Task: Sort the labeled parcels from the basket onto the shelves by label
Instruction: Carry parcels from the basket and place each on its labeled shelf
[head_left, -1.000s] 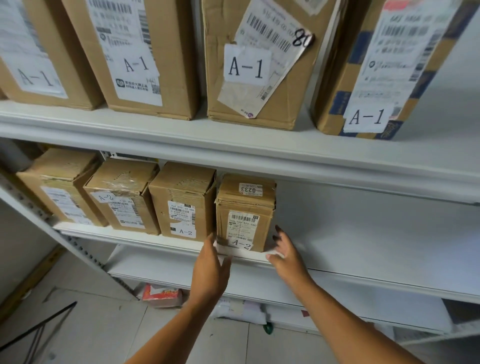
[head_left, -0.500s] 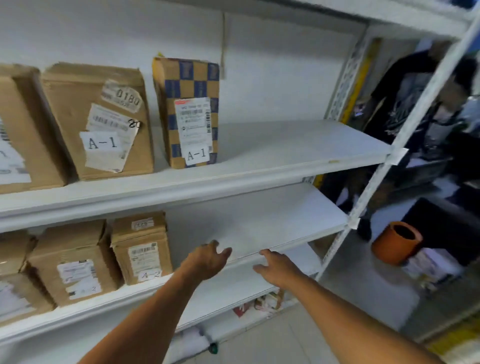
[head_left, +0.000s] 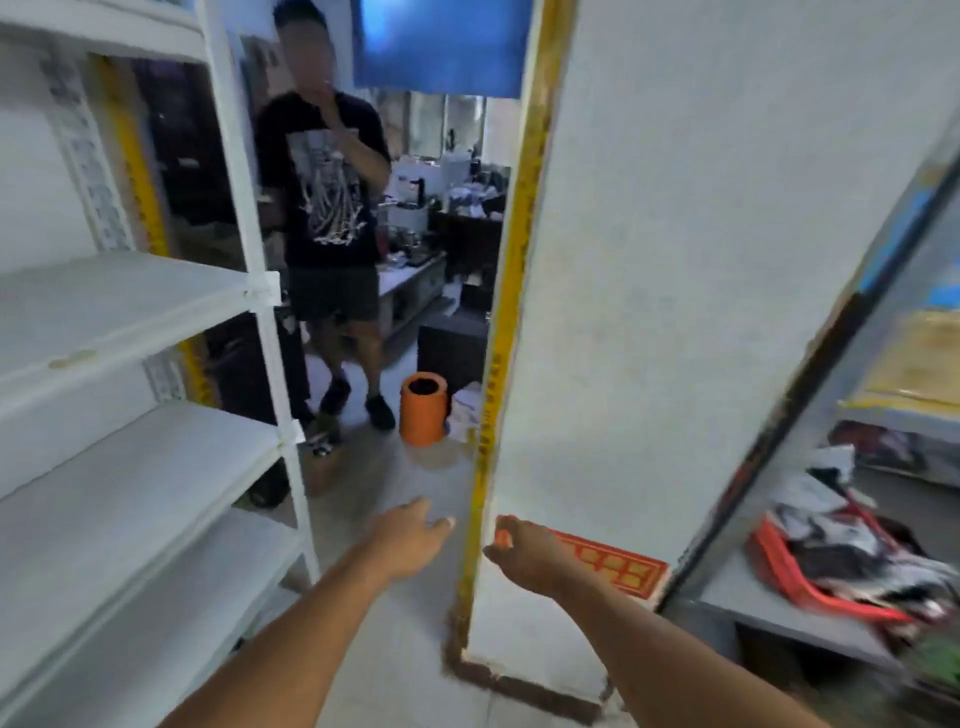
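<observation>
Both hands are empty and held out in front of me over the floor. My left hand (head_left: 410, 538) has relaxed fingers pointing forward. My right hand (head_left: 524, 553) hangs with loosely curled fingers in front of a white wall panel. The white shelf unit (head_left: 130, 306) stands at the left, and the boards in view carry no parcels. A red basket (head_left: 810, 587) full of bagged parcels sits on a low grey shelf at the lower right. No labeled box is in view.
A person in a black shirt (head_left: 327, 208) stands in the doorway ahead. An orange cylinder bin (head_left: 423, 408) stands on the floor near their feet. A white wall panel (head_left: 675, 260) with a yellow edge rises in the middle right. A dark-framed rack (head_left: 779, 426) leans at the right.
My view has swung right, away from the A-1 and A-2 boxes toward the doorway and the basket. Both hands left the shelf edge and now hang free in the air.
</observation>
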